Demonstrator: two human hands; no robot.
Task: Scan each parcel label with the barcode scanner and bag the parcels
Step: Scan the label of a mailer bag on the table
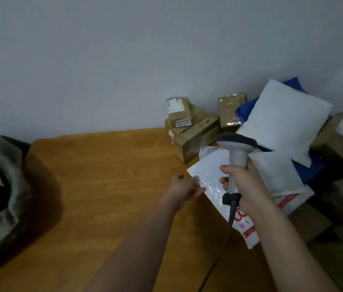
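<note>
Two bare hands work over a wooden counter [103, 186] beside a grey wall. Off its left edge slumps an open sack [4, 186], seemingly with parcels inside, though blur hides detail. Cardboard boxes [191, 131] and white padded parcels [284, 121] are piled at right. The left hand [184, 188] pinches the edge of a white mailer [212, 178] held above the counter; the right hand [244, 186] grips a grey barcode scanner [236, 152] just over it.

Dim, soft indoor light, slightly blurred.
Wide-angle bending curves the counter [103, 186] edges; a dark shadow pools beside the sack [4, 186] at left; corners fall murky.
</note>
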